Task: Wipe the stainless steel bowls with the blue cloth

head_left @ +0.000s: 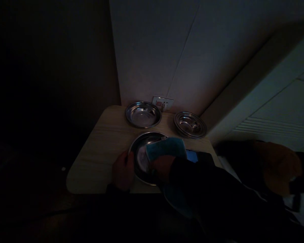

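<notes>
Head view, low light. L hand at L side of steel bowl; fingers clamped on rim, thumb side uppermost. R hand inside same bowl, over its R half, w/ fingers closed on teal cloth; fingertips lost in shadow, so exact finger positions can't be told. Cloth covers upper R part of bowl, reaching past rim; small pale tag shows at its top edge. Pale bowl floor visible betw. L hand & cloth. Bowl sits nr front edge of table, light wood grain, rounded corners.

Behind bowl, slightly L: steel dish, nr wall. Back R: stack of smaller steel dishes, several rims showing, well apart from first dish. Socket on wall, betw. & above the two. R of cloth, partly behind R sleeve: bluish lit patch, poss. a screen; dark item adj. Far R, off table: orange-brown & black object, too dim to ID.
</notes>
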Tool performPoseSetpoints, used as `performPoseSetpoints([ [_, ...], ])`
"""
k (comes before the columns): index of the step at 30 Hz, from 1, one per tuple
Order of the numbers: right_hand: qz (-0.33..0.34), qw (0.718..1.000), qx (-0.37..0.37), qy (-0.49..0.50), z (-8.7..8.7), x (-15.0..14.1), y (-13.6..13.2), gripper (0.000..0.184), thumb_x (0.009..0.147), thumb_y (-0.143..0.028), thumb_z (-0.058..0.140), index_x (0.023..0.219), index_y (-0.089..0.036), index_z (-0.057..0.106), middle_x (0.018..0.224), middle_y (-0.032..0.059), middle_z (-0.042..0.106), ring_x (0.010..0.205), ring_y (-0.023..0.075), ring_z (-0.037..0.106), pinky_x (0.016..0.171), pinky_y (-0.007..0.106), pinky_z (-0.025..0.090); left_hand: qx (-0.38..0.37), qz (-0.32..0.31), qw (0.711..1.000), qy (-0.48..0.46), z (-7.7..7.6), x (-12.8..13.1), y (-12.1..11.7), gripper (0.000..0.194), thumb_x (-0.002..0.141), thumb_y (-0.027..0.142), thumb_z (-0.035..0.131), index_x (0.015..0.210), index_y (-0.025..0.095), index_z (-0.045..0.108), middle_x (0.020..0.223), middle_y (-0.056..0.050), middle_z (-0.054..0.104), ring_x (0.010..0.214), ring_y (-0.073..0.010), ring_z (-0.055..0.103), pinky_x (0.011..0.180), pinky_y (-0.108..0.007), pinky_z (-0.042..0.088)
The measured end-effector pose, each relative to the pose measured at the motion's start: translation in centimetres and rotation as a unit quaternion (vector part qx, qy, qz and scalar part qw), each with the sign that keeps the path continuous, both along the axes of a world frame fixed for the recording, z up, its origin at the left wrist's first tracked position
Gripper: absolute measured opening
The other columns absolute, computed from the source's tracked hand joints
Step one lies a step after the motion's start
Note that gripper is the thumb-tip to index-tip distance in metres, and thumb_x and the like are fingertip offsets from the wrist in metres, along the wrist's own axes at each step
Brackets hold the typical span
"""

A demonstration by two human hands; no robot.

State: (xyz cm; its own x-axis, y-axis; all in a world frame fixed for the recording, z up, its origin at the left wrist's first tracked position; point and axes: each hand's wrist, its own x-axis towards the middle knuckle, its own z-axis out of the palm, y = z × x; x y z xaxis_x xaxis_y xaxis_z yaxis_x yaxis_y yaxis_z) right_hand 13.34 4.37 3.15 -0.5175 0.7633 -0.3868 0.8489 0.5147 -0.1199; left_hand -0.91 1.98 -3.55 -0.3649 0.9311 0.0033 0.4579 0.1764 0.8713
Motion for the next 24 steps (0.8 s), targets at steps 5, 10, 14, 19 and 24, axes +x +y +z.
performPoseSetpoints([
  [5,-0.007,0.999,0.039,0.027,1.0,2.0,-3.6,0.023,0.079,-0.015,0.043,0.094,-0.017,0.061,0.09,0.0089,0.065,0.084,0.0224,0.06,0.066,0.031,0.046,-0.023,-0.017,0.999,-0.047,0.3,-1.3,-0.3,0.033,0.078,0.04,0.045,0.092,0.017,0.065,0.092,-0.005,0.069,0.085,-0.0193,0.061,0.073,-0.026,0.046],
  [10,-0.088,0.985,0.042,0.142,-0.6,1.7,-6.2,0.022,0.083,-0.019,0.043,0.098,-0.02,0.058,0.094,0.0053,0.062,0.09,0.0181,0.056,0.077,0.028,0.042,-0.048,-0.015,0.997,-0.049,1.1,-2.2,-1.1,0.036,0.075,0.043,0.048,0.093,0.017,0.065,0.092,-0.005,0.068,0.087,-0.0213,0.061,0.074,-0.028,0.046],
  [14,-0.101,0.98,0.051,0.163,-1.6,1.4,-6.6,0.018,0.082,-0.019,0.045,0.094,-0.019,0.059,0.092,0.0055,0.061,0.088,0.0191,0.054,0.077,0.03,0.04,-0.068,-0.001,0.996,-0.059,1.4,-2.4,-2.0,0.037,0.075,0.042,0.047,0.097,0.017,0.063,0.098,-0.006,0.067,0.091,-0.0222,0.06,0.077,-0.03,0.046],
  [19,-0.105,0.977,0.063,0.173,-1.2,2.1,-6.4,0.02,0.084,-0.015,0.042,0.095,-0.017,0.058,0.092,0.0066,0.062,0.089,0.0193,0.055,0.078,0.03,0.04,-0.068,-0.005,0.996,-0.06,0.8,-1.7,-2.7,0.04,0.078,0.038,0.042,0.109,0.017,0.057,0.111,-0.008,0.061,0.101,-0.0227,0.055,0.086,-0.034,0.042],
  [24,-0.102,0.979,0.061,0.164,-1.0,3.8,-5.9,0.03,0.081,-0.008,0.039,0.105,-0.015,0.056,0.094,0.0088,0.064,0.089,0.02,0.057,0.079,0.031,0.042,-0.046,-0.002,0.998,-0.047,0.1,-0.6,-3.9,0.04,0.08,0.038,0.04,0.109,0.016,0.054,0.11,-0.01,0.059,0.101,-0.0225,0.054,0.088,-0.036,0.04],
])
